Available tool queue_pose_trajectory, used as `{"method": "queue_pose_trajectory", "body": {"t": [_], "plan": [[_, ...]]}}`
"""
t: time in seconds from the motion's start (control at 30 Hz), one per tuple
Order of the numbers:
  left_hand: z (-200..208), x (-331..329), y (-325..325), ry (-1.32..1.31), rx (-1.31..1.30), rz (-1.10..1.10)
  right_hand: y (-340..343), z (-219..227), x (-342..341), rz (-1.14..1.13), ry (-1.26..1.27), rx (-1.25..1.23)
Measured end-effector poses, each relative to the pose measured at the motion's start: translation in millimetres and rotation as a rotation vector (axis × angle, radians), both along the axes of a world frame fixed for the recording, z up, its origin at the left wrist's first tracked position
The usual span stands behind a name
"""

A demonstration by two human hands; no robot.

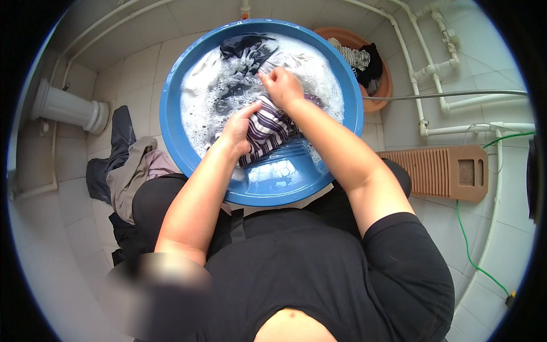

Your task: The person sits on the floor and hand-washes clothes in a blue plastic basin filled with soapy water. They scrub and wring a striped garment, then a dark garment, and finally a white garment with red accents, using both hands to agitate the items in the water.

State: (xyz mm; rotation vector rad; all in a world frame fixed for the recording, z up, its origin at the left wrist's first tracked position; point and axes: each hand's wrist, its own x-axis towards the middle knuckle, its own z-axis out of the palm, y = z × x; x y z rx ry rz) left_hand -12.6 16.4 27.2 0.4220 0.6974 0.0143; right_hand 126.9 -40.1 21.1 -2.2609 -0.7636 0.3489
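A large blue tub (pixel 171 122) of sudsy water stands before me. Bunched over its ribbed, washboard-like near part is a striped cloth (pixel 268 126), dark purple and white. My left hand (pixel 237 130) is closed on the cloth's left side, thumb on top. Higher up, my right hand (pixel 281 88) is curled into a fist at the cloth's upper end; part of its grip is hidden. Beyond my hands, a dark garment (pixel 248 48) pokes out of the foam, with pale fabric (pixel 302 61) beside it.
An orange basin (pixel 387 85) with black and patterned clothes stands behind right. A brown washboard (pixel 439 172) lies to my right, near a green cord (pixel 464 228). White pipes (pixel 427 71) run along the wall. Left are piled clothes (pixel 128 168) and a white pedestal (pixel 71 107).
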Motion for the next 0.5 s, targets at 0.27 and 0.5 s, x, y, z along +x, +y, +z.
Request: {"method": "queue_pose_trajectory", "body": {"t": [0.27,0.5], "plan": [[-64,-3,40,0.227,0.134,0.467,-42,-26,27,0.242,0.157,-0.554],[-18,-3,16,-0.277,0.076,0.264,-37,-3,-47,0.362,-0.126,0.458]]}}
